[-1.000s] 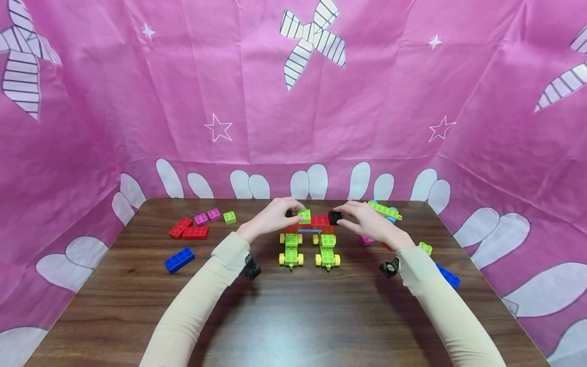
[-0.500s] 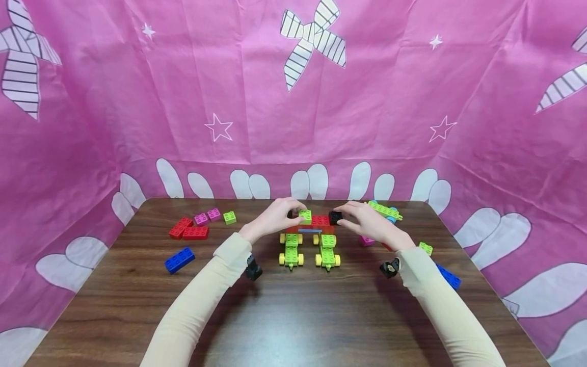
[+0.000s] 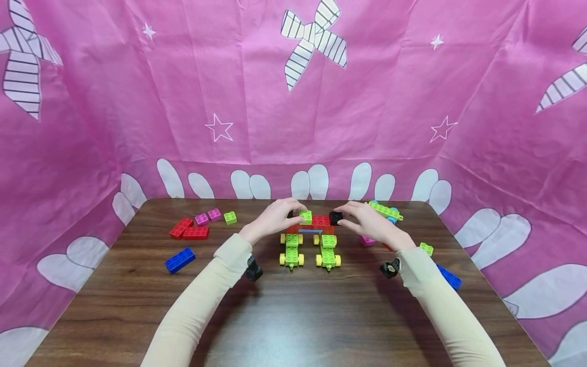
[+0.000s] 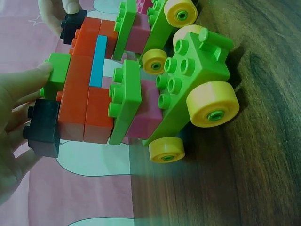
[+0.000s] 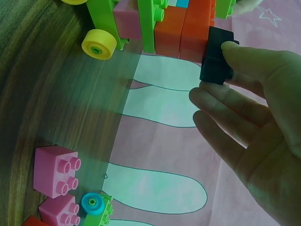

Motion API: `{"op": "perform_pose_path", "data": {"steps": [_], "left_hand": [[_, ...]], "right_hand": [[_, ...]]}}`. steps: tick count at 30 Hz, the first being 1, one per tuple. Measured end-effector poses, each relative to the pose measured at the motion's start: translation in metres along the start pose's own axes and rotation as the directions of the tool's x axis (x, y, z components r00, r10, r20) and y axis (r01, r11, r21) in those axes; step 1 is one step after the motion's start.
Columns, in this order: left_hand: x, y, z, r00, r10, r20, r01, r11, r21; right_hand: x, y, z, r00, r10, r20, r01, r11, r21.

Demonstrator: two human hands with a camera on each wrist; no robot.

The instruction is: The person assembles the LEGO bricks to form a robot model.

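In the head view my left hand point(image 3: 273, 219) pinches a lime green building block point(image 3: 305, 217) on top of a row of red bricks point(image 3: 319, 220). The left wrist view shows the thumb on that block and a black block point(image 4: 44, 127) at the row's near end, by the fingers. My right hand point(image 3: 367, 220) pinches another black block point(image 5: 218, 55) at the row's right end. Below the red bricks are a thin blue piece point(image 4: 98, 61), green plates and pink blocks point(image 4: 145, 109). They stand on two green wheeled bases point(image 3: 291, 255) with yellow wheels point(image 4: 213, 104).
On the left of the wooden table point(image 3: 293, 316) lie red bricks point(image 3: 195, 233), pink blocks point(image 3: 202, 219), a green block point(image 3: 230, 217) and a blue brick point(image 3: 180, 260). A green base with blue wheels point(image 3: 385, 210), a green block point(image 3: 426, 248) and a blue brick point(image 3: 449, 277) are on the right.
My left wrist has shifted slightly to the right, with the green block still between its fingers. The right hand and the wheeled build stay almost where they were.
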State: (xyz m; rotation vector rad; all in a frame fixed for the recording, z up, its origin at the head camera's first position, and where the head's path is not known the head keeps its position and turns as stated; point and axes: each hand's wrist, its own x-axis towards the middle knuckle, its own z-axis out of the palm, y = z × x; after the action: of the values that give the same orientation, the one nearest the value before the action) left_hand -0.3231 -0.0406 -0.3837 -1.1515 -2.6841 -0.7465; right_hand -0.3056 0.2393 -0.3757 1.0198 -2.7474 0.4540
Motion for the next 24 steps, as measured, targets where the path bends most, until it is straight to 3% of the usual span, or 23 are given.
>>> {"op": "perform_pose_path", "data": {"steps": [16, 24], "left_hand": [[-0.0034, 0.0024, -0.0002, 1.000, -0.024, -0.018, 0.024, 1.000, 0.004], [-0.0041, 0.0033, -0.0039, 0.998, -0.034, 0.043, 0.033, 0.999, 0.015]], "right_hand": [[0.0001, 0.0004, 0.0012, 1.000, -0.007, -0.005, 0.007, 1.000, -0.003], [-0.0007, -0.0008, 0.0001, 1.000, 0.016, 0.008, -0.016, 1.000, 0.001]]}}
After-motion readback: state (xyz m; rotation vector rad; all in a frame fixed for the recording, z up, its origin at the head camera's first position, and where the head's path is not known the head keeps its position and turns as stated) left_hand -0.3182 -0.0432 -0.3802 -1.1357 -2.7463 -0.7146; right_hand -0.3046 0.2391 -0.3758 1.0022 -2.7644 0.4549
